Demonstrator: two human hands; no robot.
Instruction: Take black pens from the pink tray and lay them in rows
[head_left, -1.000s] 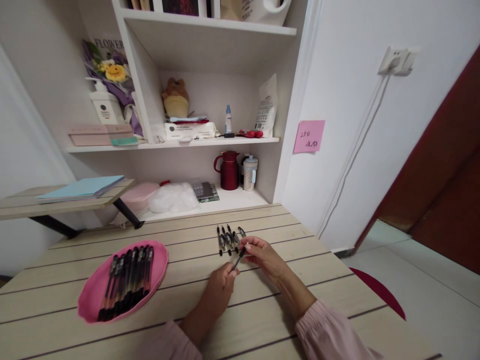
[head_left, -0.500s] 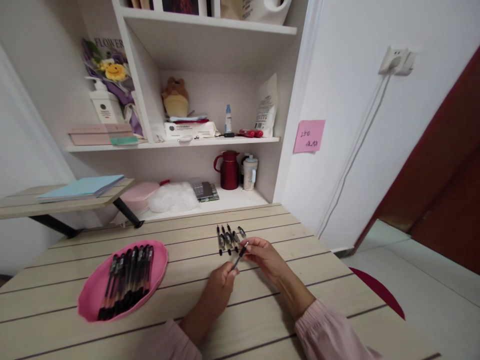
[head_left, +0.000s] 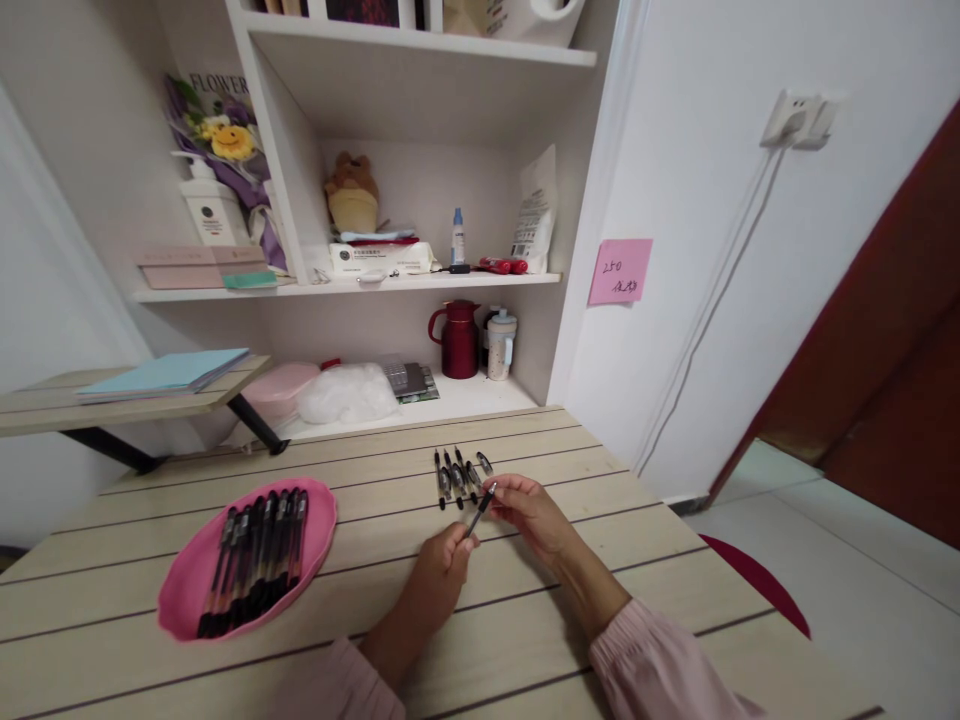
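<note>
In front of me, my left hand (head_left: 439, 575) is closed around the lower end of a pen (head_left: 481, 511), which slants up to the right. Fingertips of my right hand (head_left: 531, 515) are pinched together at the pen's upper end, by its black grip and tip. Just beyond, several uncapped black pens (head_left: 439, 480) and loose pen caps (head_left: 484, 463) lie on the wooden table (head_left: 390, 660). Over to the left, a pink tray (head_left: 174, 603) holds a row of several capped black pens (head_left: 259, 560).
A small raised stand (head_left: 225, 388) carrying blue paper (head_left: 161, 375) is at the left. Behind the table rises a white shelf (head_left: 420, 287) with a red jug (head_left: 459, 340), a cup (head_left: 500, 345) and a plastic bag (head_left: 349, 393). A pink note (head_left: 621, 272) is on the wall.
The view has shifted very slightly. Both hands and the pen keep nearly the same position.
</note>
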